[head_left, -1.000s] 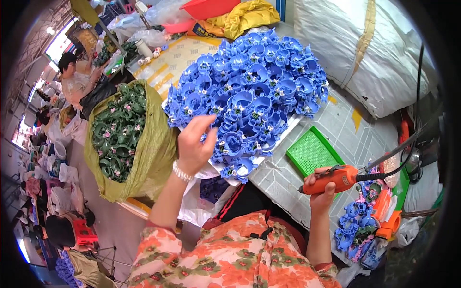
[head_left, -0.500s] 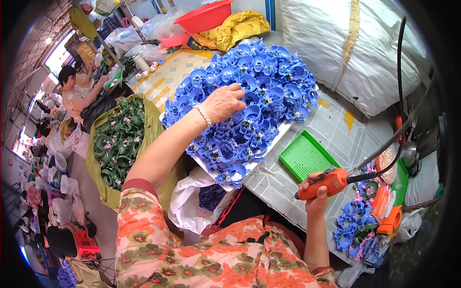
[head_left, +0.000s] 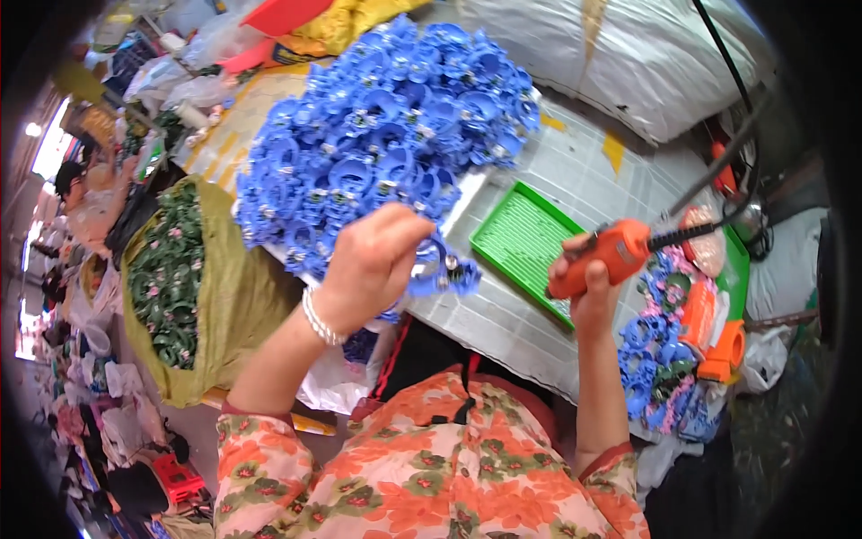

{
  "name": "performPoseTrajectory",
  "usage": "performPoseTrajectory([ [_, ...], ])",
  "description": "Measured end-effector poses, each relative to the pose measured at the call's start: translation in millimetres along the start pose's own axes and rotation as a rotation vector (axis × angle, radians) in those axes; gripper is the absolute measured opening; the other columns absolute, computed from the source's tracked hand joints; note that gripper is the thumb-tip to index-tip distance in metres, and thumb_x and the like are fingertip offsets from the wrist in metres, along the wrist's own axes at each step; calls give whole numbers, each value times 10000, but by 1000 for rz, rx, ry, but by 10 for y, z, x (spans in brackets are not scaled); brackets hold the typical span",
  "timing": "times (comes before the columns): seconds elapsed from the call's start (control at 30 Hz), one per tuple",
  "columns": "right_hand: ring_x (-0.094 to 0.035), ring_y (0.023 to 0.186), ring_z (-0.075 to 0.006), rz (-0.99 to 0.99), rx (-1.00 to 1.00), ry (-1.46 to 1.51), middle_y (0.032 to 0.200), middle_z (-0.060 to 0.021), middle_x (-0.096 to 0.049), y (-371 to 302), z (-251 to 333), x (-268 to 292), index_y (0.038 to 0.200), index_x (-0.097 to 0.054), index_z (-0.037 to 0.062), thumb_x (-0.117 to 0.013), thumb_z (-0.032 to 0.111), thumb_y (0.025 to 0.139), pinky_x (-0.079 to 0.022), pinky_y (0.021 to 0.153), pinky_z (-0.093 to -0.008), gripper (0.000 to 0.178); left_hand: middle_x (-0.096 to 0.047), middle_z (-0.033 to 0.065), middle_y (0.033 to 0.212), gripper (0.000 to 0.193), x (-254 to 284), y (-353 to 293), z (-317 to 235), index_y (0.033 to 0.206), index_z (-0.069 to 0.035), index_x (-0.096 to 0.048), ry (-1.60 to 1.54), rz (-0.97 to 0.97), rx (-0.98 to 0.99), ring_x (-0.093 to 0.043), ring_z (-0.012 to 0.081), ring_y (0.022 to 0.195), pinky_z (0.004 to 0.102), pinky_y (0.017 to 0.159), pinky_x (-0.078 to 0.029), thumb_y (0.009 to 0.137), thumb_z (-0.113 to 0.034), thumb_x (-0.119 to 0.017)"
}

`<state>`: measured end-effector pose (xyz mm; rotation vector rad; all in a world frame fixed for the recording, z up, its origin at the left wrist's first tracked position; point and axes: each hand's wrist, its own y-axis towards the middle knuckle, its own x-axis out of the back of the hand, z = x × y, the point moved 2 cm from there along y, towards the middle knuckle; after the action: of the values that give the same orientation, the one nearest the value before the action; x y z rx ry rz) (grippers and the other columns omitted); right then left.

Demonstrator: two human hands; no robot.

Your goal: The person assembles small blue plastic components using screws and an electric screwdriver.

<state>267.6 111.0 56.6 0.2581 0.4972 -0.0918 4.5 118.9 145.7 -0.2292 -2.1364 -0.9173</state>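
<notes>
Holding a blue ring-shaped plastic piece (head_left: 446,275) and a corded orange tool (head_left: 612,256)

Left hand (head_left: 370,260): fingers grasping the piece, at the near side of the blue plastic heap (head_left: 386,117). Right hand (head_left: 590,292): fingers wrapped around the tool. Sound practice, seemingly: pinch the rim, well clear of the tool's tip.

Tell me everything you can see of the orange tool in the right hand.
The orange tool has a chunky, rounded body that looks like hard plastic, with a black ribbed sleeve at its rear. The right hand grips it, nose angled down toward picture left, overlapping part of the green tray in this view. Whether it is running cannot be told.
</notes>
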Motion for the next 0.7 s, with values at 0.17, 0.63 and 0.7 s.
performPoseTrajectory([
  [0.17, -585, 619, -131, 1, 34, -107, 722, -48, -579, 257, -32, 74, 1006, -529, -10, -702, 450, 787, -489, 534, -250, 538, -595, 142, 849, 234, -836, -428, -151, 917, 1, -621, -265, -5, 251, -606, 303, 754, 345, 661, -485, 738, 104, -512],
  [0.63, -585, 632, -139, -38, 67, -84, 726, -47, -573, 459, -423, 237, 1003, -509, -1, -735, 499, 736, -506, 573, -274, 610, -546, 174, 1121, 618, -1503, -605, -54, 1175, 20, -521, -68, 85, 242, -483, 362, 1064, 444, 905, -399, 660, -248, -733],
  [0.7, -588, 641, -140, -22, 65, -72, 743, -51, -570, 440, -496, 262, 1011, -500, 5, -739, 496, 732, -508, 575, -279, 613, -548, 172, 1123, 620, -1528, -616, -12, 1181, 21, -517, -89, 97, 189, -498, 353, 1051, 430, 901, -411, 659, -229, -739],
])
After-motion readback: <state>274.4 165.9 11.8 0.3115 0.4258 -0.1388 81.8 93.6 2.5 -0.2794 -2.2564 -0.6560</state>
